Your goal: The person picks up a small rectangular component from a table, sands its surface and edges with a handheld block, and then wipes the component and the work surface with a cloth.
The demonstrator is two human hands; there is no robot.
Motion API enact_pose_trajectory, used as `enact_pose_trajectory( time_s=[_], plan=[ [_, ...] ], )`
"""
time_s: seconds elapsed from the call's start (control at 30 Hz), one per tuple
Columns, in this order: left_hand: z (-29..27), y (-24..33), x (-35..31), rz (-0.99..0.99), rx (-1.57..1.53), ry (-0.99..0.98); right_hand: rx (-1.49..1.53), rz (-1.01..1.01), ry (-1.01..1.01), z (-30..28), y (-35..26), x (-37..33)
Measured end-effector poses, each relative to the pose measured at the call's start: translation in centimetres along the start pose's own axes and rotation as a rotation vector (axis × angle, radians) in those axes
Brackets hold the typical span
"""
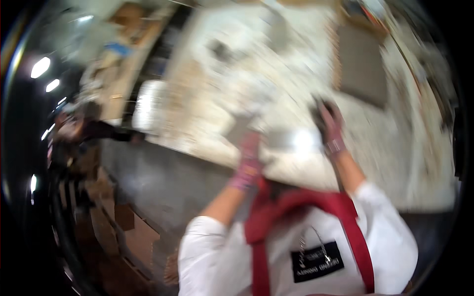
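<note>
The whole picture is smeared by motion. My left hand, in a pinkish glove, reaches forward to a grey flat piece lying on a pale, dusty worktable. My right hand, gloved the same way, is at the right end of that piece, with a dark blurred object by its fingers. The blur hides whether either hand grips anything. My white sleeves and red apron straps fill the lower middle.
A grey rectangular slab lies on the table at the far right. On the left another person in a dark sleeve reaches toward the table edge. Brown boxes stand on the floor at lower left.
</note>
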State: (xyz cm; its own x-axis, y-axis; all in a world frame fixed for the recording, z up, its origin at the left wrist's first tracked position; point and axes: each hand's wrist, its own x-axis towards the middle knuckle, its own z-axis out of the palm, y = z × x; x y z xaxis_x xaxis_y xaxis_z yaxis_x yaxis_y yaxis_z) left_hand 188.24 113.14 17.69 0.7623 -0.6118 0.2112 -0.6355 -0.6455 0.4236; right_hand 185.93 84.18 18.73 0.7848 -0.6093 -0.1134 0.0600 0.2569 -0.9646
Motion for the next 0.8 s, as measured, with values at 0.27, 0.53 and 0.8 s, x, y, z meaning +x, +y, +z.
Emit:
enact_pose_trajectory(
  time_s=[0.27, 0.53, 0.8],
  plan=[
    [-2.5, 8.2, 2.5, 0.156, -0.029, -0.009, 0.109, -0.026, -0.005, -2.0, -2.7, 0.6],
    [-0.2, 6.2, 10.0, 0.194, -0.017, -0.041, 0.043, 0.007, 0.071, -2.7, -2.4, 0.4],
    [-6.5, -9.8, 16.8, -0.125, 0.041, 0.06, 0.028, -0.161, 0.013, -4.1, -4.6, -2.1]
  ],
)
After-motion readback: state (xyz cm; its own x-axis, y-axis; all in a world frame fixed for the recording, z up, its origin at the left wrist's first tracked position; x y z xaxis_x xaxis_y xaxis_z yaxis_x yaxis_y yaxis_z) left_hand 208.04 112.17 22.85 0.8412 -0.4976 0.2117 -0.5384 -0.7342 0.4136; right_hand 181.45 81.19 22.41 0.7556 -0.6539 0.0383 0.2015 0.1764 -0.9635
